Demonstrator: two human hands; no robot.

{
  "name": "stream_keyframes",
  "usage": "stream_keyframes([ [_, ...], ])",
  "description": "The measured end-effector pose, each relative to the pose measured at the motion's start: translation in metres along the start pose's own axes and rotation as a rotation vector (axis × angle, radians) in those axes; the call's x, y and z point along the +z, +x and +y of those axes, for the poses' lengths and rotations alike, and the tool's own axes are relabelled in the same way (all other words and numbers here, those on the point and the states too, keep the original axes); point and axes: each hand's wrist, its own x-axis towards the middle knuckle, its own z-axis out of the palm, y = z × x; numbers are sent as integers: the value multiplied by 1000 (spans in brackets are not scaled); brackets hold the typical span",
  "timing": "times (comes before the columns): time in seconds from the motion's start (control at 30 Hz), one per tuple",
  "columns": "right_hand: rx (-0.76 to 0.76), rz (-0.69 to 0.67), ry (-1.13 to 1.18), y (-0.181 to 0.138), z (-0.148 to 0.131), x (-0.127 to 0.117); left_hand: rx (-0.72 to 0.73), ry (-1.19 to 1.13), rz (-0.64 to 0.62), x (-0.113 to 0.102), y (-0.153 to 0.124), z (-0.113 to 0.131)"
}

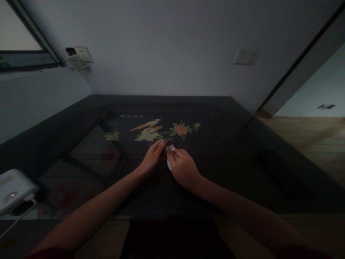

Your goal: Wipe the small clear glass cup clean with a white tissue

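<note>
Over the middle of the dark glossy table (215,172), my left hand (153,155) is closed on the left side of a small round thing with a shiny, dark rim (176,141). Its kind cannot be made out in the dim light. In my right hand (184,167), the fingers pinch a crumpled white tissue (169,164), pressed at the rim's opening. Part of the tissue sticks out below the fingers. Both hands nearly meet, and they cover most of the round thing.
A white device with a cable (16,190) sits at the table's left edge. Beneath the glossy top shows a bird-and-flower picture (148,133). Behind the table rises a wall with a socket plate (246,57); more sockets (78,59) are at the left corner. Wooden flooring (309,140) lies right.
</note>
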Motion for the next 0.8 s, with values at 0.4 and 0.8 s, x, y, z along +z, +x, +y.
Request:
stream_keyframes([
  [0.4,39,67,72,4,5,9,1,-71,22,8,-7,6],
  [0.8,30,22,186,2,6,3,16,-162,-14,6,-7,4],
])
